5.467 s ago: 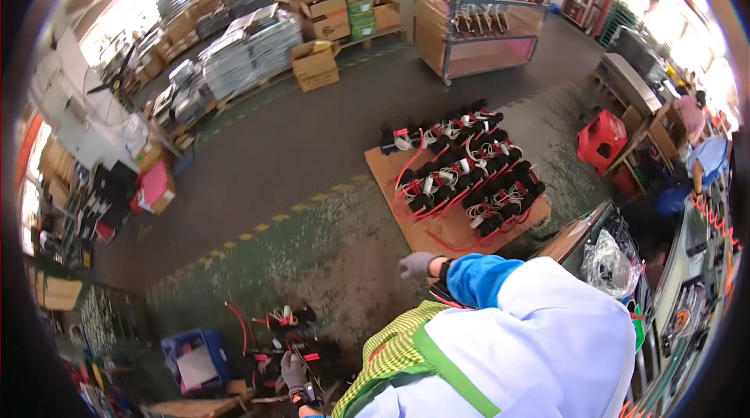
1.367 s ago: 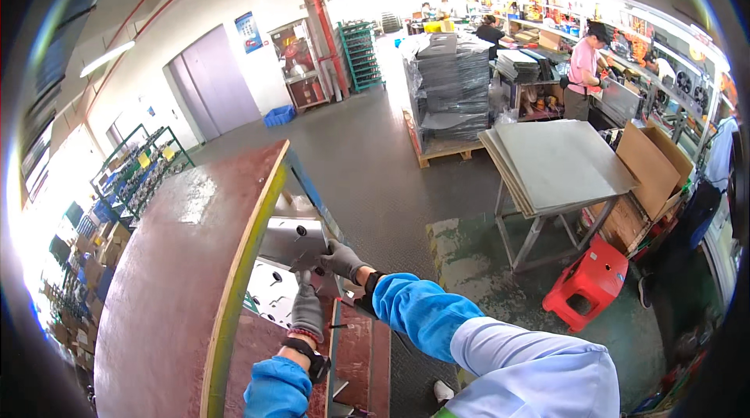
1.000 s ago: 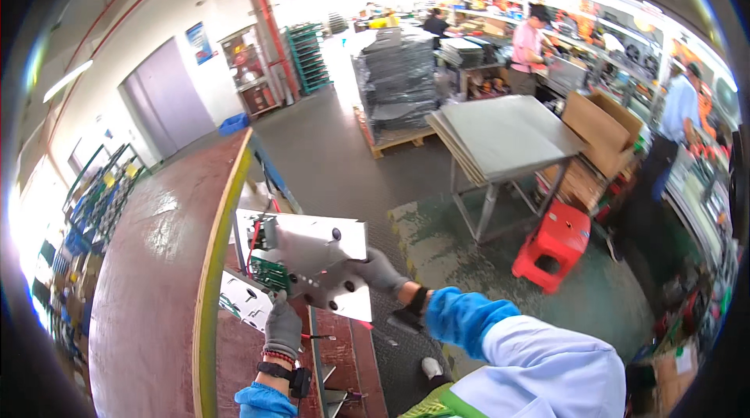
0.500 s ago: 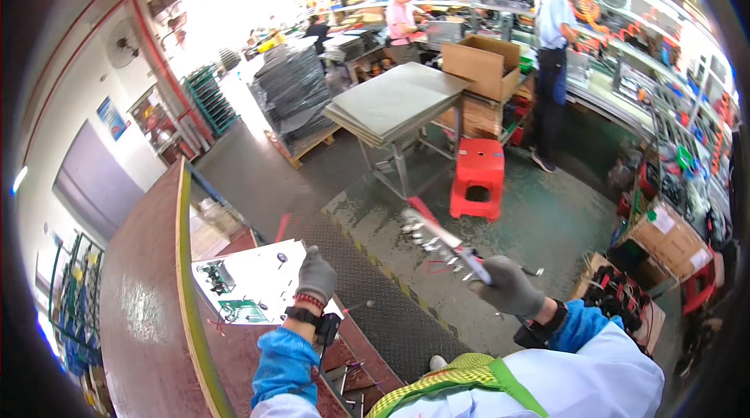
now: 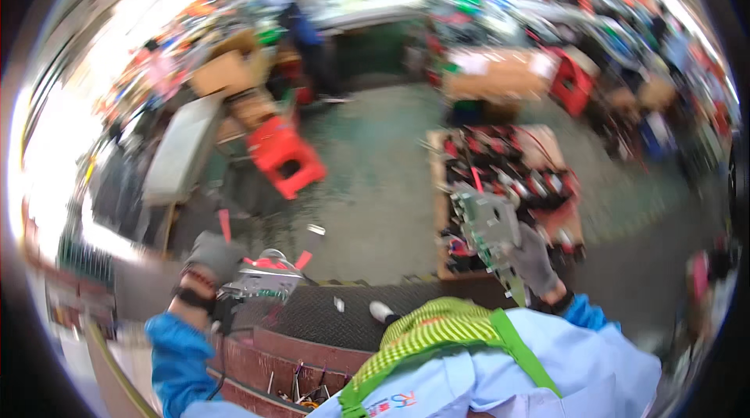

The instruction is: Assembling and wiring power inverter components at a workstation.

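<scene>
My right hand (image 5: 535,262), in a grey glove, is closed on the edge of a flat silvery metal plate assembly with green parts (image 5: 486,223). It hangs upright over a pallet crowded with black and red parts. My left hand (image 5: 215,256), also gloved in grey, is at the left, its fingers curled around the end of a silvery metal assembly with red and green parts (image 5: 269,280). Motion blurs both pieces, so their exact kind cannot be made out. Each wrist carries a dark band.
Beyond the right hand lies the wooden pallet with parts (image 5: 558,176). A red stool (image 5: 285,156) and a grey-topped table (image 5: 183,148) stand left. A person (image 5: 301,27) works at the far bench. Tools lie in a reddish tray (image 5: 312,375) below.
My view has swung right, bringing the pallet in front. The left hand has left the white panel and now holds a metal assembly. The right hand still grips its metal piece, now seen flat-on.
</scene>
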Demonstrator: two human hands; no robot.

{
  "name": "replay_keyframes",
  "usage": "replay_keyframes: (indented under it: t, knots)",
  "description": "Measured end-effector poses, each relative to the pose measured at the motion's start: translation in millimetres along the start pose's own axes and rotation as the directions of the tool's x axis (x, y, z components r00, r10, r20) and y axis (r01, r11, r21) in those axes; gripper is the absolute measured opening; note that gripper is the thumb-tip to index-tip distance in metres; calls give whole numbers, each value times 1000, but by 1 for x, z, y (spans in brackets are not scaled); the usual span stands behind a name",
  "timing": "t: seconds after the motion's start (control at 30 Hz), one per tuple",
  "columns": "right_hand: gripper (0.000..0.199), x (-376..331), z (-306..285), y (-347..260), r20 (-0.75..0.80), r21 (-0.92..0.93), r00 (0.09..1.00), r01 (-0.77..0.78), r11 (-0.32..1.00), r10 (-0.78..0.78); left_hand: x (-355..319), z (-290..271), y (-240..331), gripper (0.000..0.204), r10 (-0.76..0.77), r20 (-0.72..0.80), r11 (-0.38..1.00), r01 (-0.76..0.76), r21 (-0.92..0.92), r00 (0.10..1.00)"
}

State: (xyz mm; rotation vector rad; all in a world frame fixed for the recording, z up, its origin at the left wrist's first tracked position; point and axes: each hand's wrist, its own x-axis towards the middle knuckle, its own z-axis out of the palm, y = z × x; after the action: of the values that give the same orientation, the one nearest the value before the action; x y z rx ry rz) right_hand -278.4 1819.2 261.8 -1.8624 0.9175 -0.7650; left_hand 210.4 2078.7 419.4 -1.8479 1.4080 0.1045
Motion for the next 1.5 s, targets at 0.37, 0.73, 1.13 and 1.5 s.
replay_keyframes:
  t: [0.37, 0.73, 1.13, 1.5]
  knots:
    - [18, -126, -195, 96, -626, 75, 665, -468, 881, 407, 249, -78, 214, 29, 129, -508, 411, -512, -755, 852]
    - [24, -265, -311, 133, -867, 408, 177, -282, 868, 465, 348, -262, 414, 26, 467, -433, 204, -570, -796, 771]
    - [16, -364, -529, 281, -812, 438, 101, -546, 715, 575, 361, -412, 649, 43, 433, -287, 675, -519, -525, 854]
    - [17, -392, -779, 388, -794, 405, 214, -513, 757, 569, 397, -521, 813, 28, 438, -247, 190, -357, -915, 864]
